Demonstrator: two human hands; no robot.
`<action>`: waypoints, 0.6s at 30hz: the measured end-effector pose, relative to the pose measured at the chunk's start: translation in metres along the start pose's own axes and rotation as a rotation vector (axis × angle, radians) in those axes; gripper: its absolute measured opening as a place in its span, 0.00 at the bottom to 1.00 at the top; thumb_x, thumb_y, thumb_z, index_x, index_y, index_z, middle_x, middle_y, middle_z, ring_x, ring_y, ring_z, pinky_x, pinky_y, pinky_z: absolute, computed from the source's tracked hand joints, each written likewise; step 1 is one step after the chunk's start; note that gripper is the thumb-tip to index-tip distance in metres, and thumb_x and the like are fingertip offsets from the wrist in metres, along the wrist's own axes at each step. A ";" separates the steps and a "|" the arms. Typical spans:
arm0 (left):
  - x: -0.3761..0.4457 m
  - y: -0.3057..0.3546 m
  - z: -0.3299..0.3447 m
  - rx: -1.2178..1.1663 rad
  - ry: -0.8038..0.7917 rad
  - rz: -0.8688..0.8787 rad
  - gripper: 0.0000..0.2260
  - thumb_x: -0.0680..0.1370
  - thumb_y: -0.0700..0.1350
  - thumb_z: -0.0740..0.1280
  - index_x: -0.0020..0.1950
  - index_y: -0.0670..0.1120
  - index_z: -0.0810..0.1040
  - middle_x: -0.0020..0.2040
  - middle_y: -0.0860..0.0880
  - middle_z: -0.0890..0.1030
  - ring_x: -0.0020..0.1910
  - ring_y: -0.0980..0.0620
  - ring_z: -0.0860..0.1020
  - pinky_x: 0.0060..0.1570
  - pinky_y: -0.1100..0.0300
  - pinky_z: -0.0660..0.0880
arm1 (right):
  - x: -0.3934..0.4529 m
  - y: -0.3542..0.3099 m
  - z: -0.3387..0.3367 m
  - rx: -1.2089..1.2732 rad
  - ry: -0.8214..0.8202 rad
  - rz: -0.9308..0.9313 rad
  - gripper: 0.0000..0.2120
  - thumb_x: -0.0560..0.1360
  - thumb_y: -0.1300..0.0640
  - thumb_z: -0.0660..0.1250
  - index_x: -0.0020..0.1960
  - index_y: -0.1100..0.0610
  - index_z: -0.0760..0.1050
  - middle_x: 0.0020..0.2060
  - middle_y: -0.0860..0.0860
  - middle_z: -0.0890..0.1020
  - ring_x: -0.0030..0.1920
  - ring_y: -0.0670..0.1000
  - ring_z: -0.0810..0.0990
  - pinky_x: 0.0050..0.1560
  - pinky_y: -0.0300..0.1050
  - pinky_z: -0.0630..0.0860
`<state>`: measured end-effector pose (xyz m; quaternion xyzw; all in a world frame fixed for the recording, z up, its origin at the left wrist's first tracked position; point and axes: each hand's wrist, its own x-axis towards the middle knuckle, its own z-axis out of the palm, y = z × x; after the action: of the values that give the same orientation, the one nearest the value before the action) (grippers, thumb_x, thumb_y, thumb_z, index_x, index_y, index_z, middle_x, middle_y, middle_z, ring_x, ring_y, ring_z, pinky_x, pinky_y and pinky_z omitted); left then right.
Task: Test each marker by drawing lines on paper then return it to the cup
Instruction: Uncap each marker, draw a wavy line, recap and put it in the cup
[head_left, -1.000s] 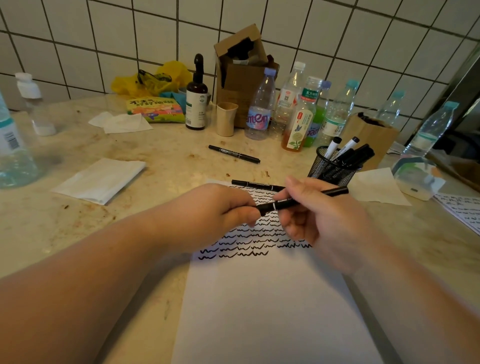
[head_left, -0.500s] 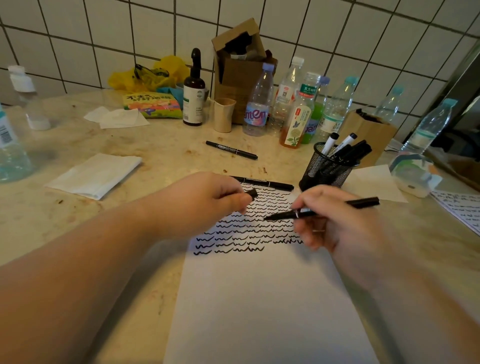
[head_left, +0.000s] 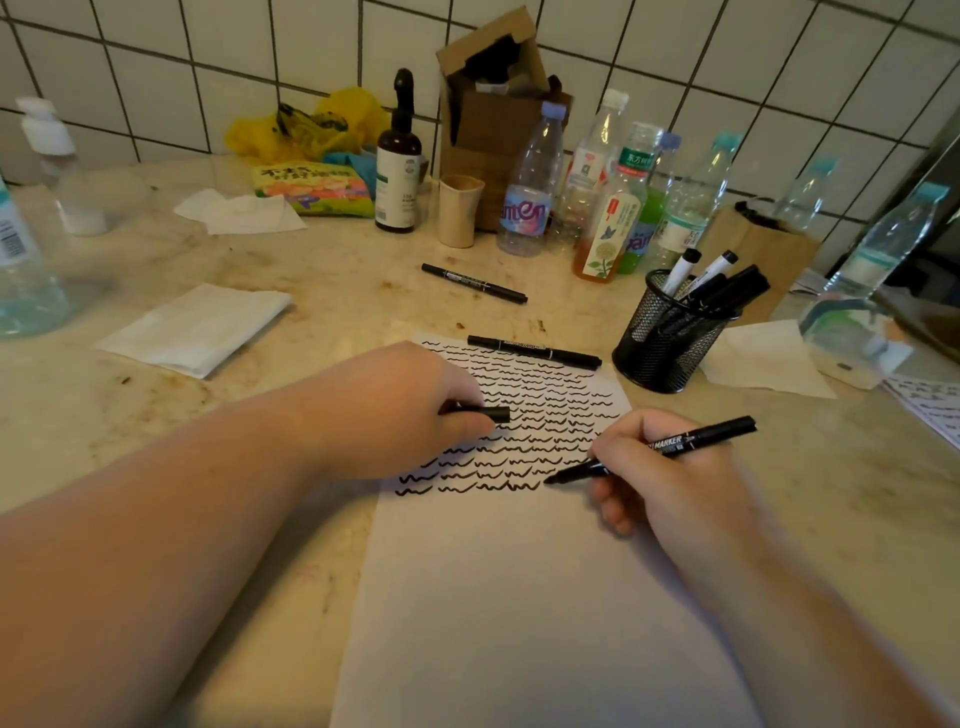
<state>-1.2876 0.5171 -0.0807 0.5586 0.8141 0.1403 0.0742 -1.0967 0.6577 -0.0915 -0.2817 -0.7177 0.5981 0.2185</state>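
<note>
Head view: my right fingers (head_left: 618, 470) pinch the uncapped marker (head_left: 660, 449) in a writing grip, its tip touching the paper (head_left: 519, 597) at the right end of the nearest row of wavy lines (head_left: 519, 415). The marker's tail points far and right, past my right hand (head_left: 670, 478). My left fingers (head_left: 467, 426) are curled round the marker's black cap (head_left: 493, 413), whose end pokes out to the right, while my left hand (head_left: 405, 410) rests on the paper's left edge — over the left ends of the rows.

The paper lies lengthwise on the table (head_left: 337, 291), its far half filled with the wavy rows, its near half blank. A capped marker on the paper (head_left: 535, 352) lies across its far edge, and another loose marker (head_left: 474, 283) lies on the table farther away. Just right of the paper's far corner stands the black mesh cup (head_left: 665, 338), with several markers in the cup (head_left: 717, 283) leaning right — two of them white-bodied.

A folded napkin (head_left: 197, 327) lies to the left, well apart from the paper. Plastic bottles (head_left: 613, 192) and a cardboard box (head_left: 493, 109) stand along the tiled wall (head_left: 727, 67).
</note>
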 end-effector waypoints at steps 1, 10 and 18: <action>0.000 -0.001 0.001 -0.003 0.002 -0.001 0.15 0.79 0.63 0.59 0.47 0.56 0.80 0.39 0.55 0.81 0.38 0.58 0.78 0.42 0.53 0.78 | 0.000 0.000 0.000 0.000 0.002 -0.005 0.13 0.77 0.65 0.67 0.34 0.57 0.79 0.28 0.59 0.80 0.27 0.53 0.74 0.30 0.46 0.69; 0.001 0.001 0.000 -0.008 0.004 -0.014 0.15 0.79 0.62 0.60 0.48 0.55 0.80 0.40 0.55 0.81 0.39 0.57 0.78 0.43 0.53 0.78 | 0.002 0.001 -0.001 -0.044 0.035 -0.003 0.15 0.76 0.65 0.67 0.31 0.56 0.78 0.27 0.59 0.80 0.26 0.53 0.74 0.28 0.44 0.69; 0.000 0.002 -0.001 -0.025 -0.002 -0.017 0.14 0.79 0.62 0.60 0.48 0.56 0.80 0.39 0.55 0.80 0.38 0.57 0.78 0.42 0.53 0.78 | 0.004 0.002 -0.006 -0.044 0.093 0.009 0.16 0.76 0.64 0.67 0.30 0.55 0.78 0.26 0.58 0.79 0.25 0.53 0.73 0.28 0.44 0.69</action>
<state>-1.2860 0.5173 -0.0795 0.5508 0.8170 0.1491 0.0832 -1.0955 0.6654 -0.0920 -0.3174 -0.7186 0.5693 0.2425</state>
